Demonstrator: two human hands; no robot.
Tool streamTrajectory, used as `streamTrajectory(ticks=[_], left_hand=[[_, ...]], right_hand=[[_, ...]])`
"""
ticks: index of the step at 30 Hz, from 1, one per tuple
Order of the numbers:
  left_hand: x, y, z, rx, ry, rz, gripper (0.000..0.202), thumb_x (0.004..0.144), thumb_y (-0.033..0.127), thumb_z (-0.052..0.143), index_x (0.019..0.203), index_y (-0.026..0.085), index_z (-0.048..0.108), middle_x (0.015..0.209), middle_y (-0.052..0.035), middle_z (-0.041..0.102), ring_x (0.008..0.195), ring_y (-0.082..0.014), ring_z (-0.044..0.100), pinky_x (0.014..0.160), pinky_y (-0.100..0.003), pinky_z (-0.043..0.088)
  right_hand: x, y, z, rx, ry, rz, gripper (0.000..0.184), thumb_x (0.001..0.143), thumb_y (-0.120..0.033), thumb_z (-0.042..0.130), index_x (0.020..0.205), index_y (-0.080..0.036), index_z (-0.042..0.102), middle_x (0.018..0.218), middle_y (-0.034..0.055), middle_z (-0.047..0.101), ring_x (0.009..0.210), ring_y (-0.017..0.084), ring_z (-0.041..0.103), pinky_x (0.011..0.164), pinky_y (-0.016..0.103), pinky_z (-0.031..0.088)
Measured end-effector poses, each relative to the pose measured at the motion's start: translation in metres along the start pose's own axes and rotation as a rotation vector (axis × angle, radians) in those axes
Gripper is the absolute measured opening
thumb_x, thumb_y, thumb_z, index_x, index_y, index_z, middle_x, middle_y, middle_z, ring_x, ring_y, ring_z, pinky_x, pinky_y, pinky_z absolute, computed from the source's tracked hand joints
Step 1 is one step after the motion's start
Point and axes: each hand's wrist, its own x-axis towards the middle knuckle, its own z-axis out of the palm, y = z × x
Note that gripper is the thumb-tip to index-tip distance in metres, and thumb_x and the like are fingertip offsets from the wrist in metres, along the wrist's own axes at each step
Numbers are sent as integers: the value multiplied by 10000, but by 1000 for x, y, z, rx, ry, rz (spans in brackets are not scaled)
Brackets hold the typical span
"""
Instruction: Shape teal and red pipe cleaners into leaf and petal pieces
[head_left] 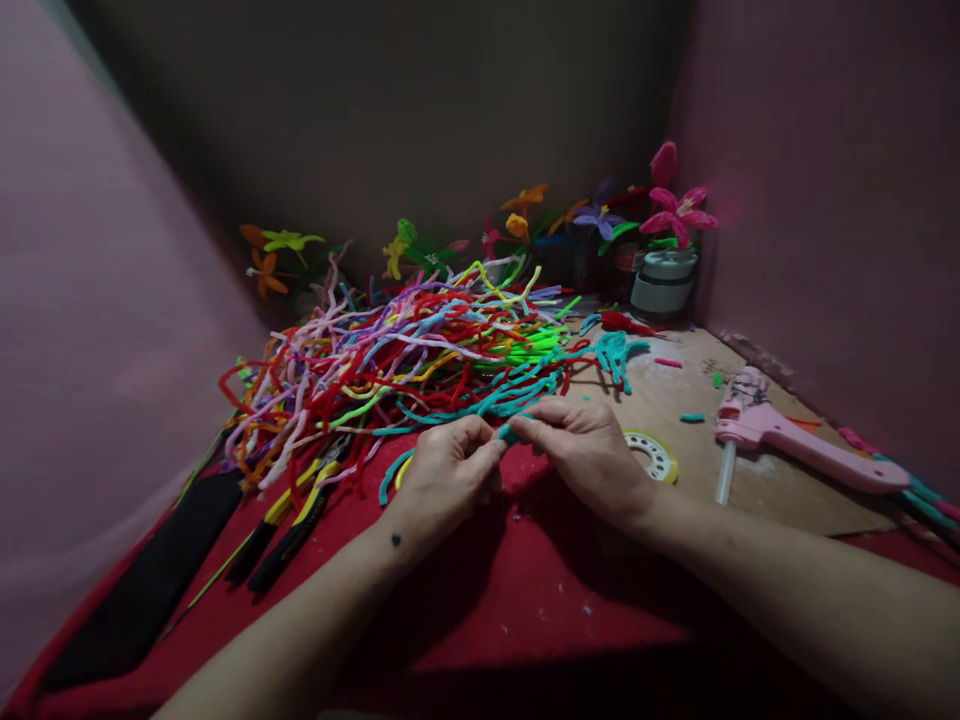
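Observation:
Between my fingertips is a short teal pipe cleaner [510, 433], mostly covered by them. My left hand [450, 470] pinches one end between thumb and forefinger. At the other end, my right hand [585, 455] is closed on it in the same way. Just behind my hands lies a big heap of loose pipe cleaners [405, 350] in many colours, with teal ones at its near right side. A roll of tape [651, 457] sits partly hidden behind my right hand. Yellow-and-black pliers [300, 510] lie to the left of my left hand.
A pink glue gun [802, 437] with a clear stick lies on a brown board [697, 375] at right. Pipe-cleaner flowers [679, 212] stand along the back, some above a grey-white container [664, 282]. A black flat case [150, 580] rests on the red cloth [540, 610] at left.

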Motion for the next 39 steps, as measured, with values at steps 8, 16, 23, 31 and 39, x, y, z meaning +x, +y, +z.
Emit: streamTrajectory(ticks=[8, 16, 23, 31, 39], left_hand=[[-1, 2, -1, -177, -64, -54, 236, 726, 365, 553, 626, 166, 473, 447, 56, 528, 280, -47, 400, 270, -146, 289], [1, -2, -2, -303, -122, -107, 211, 703, 334, 580, 648, 154, 486, 464, 31, 561, 302, -57, 421, 260, -146, 308], [1, -3, 2, -317, -124, -130, 215, 696, 345, 580, 655, 154, 491, 469, 29, 563, 303, -62, 424, 256, -151, 300], [1, -2, 1, -264, -189, -109, 227, 706, 352, 584, 637, 152, 501, 492, 19, 579, 318, -62, 427, 282, -161, 310], [10, -7, -25, -270, 57, 16, 240, 721, 371, 603, 713, 131, 591, 529, 39, 538, 437, -49, 447, 432, -161, 345]], right_hand=[[0, -2, -2, -280, -4, -223, 195, 813, -236, 482, 738, -207, 660, 701, 37, 590, 670, 150, 499, 655, 277, 353], [9, -2, -2, 79, -87, 91, 215, 745, -235, 543, 545, -155, 552, 528, -37, 440, 538, 89, 373, 523, 234, 294], [9, -1, -1, 126, -76, 177, 251, 747, -293, 541, 536, -158, 527, 515, -41, 442, 500, 81, 365, 488, 231, 274], [11, -1, -1, 120, -6, 166, 200, 737, -276, 561, 599, -152, 632, 546, -15, 542, 523, 95, 433, 523, 235, 328], [1, -5, -1, 13, 95, -44, 288, 848, -366, 429, 683, -172, 564, 618, -5, 505, 579, 103, 443, 557, 229, 339]])
